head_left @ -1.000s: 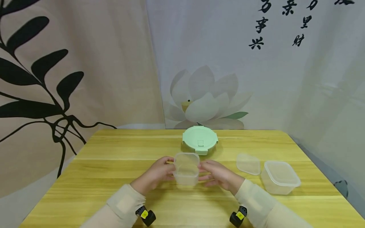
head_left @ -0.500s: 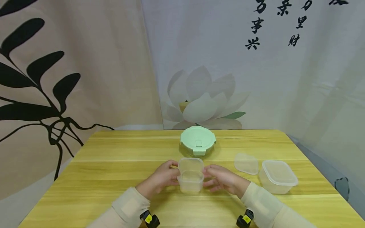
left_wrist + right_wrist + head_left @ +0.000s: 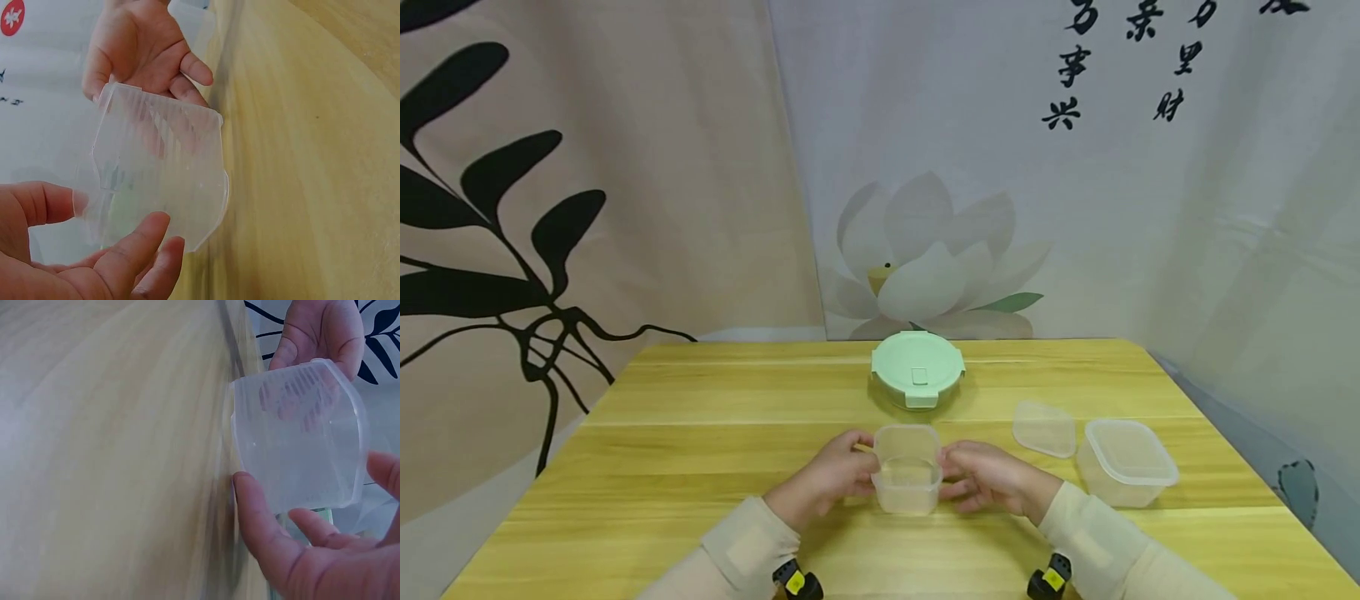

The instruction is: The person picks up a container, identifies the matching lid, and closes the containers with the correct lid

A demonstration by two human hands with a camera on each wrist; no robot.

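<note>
Between both hands is a small translucent plastic food container, held at the table's middle. My left hand grips its left side, thumb at the rim and fingers along the wall in the left wrist view. On the opposite side my right hand holds it too, with the thumb by the rim and a fingertip at the lower edge. Through the clear wall the far hand's fingers show blurred. Beyond it stands a round pale-green lidded container with clip latches.
On the right stands a second translucent container with a lid on. Beside it a loose clear lid lies flat on the wooden table. A printed curtain hangs behind the table's far edge.
The held container has come closer to me and slightly right, both hands moving along with it. Its tilt has changed, so more of its inside shows. The other containers stay put.
</note>
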